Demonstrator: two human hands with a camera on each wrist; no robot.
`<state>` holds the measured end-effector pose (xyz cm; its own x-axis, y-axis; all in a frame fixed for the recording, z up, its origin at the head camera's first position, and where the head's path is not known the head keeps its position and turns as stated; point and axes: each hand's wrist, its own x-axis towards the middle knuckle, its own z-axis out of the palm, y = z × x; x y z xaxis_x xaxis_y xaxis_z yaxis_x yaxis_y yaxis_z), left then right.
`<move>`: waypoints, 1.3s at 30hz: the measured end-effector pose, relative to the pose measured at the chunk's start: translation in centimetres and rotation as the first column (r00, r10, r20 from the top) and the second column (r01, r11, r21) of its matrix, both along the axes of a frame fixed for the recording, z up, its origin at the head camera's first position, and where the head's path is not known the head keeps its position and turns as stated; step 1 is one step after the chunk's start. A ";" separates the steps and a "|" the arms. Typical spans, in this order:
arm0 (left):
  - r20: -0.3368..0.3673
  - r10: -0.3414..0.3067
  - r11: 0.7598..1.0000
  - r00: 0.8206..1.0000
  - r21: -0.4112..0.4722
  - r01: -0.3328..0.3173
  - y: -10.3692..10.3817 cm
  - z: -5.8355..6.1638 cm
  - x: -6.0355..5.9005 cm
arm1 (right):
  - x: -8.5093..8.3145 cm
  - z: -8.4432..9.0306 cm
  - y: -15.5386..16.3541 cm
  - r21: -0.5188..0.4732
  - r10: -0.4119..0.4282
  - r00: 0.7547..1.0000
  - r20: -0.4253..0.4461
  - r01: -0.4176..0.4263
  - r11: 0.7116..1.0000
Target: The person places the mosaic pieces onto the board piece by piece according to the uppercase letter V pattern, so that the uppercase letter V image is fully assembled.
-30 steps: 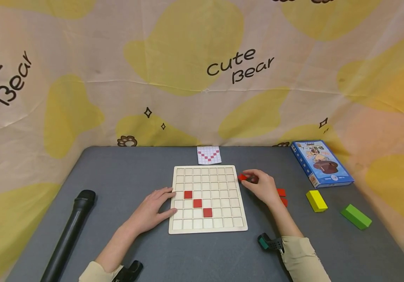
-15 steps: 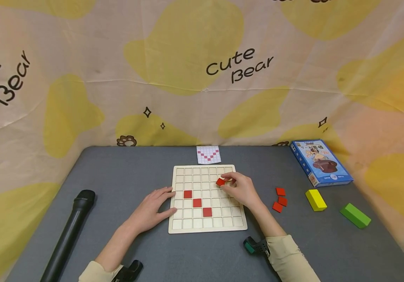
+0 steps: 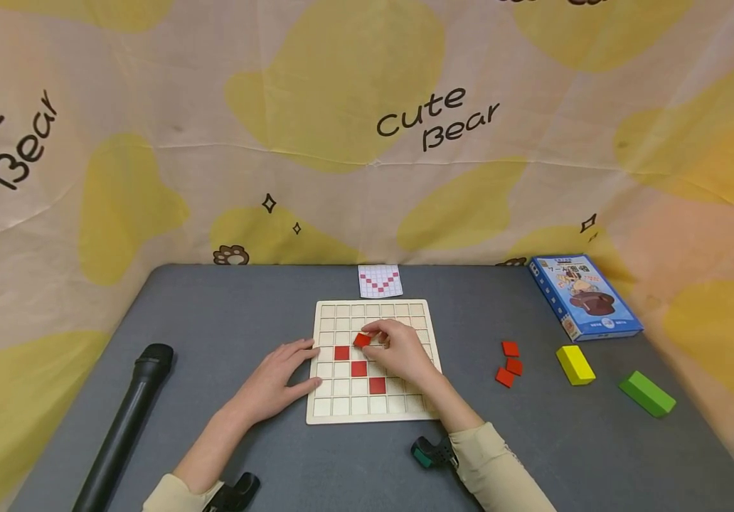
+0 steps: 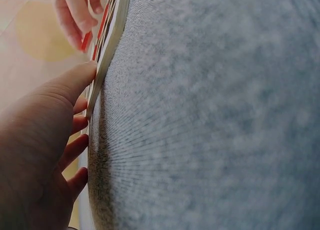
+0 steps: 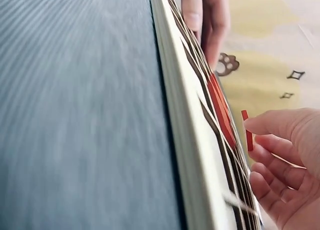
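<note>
— Where have we got to with the red tile [image 3: 362, 340]?

— A second ago our right hand [image 3: 400, 350] was off the board's right edge; now it has crossed over the wooden board [image 3: 376, 414], with the tile pinched between thumb and fingertips. We judge we are carrying it toward a cell.

— Exactly where is it?

— Above the grid, just up and right of the top red square [image 3: 341, 353] in the diagonal of three.

— Which way does it point?

— It is square, so no long axis; its face is tilted, not flat on the board.

— Our left hand [image 3: 275, 380]?

— Fingers straight, resting against the board's left edge.
</note>
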<state>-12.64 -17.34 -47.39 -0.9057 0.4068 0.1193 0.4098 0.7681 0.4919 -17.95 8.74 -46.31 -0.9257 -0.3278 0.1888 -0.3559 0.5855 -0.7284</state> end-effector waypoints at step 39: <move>-0.013 -0.003 1.000 1.000 0.027 0.003 -0.1 0.0 0.2 | -0.6 -0.3 -4.5 0.025 0.098 0.993 -0.065 -0.096 0.995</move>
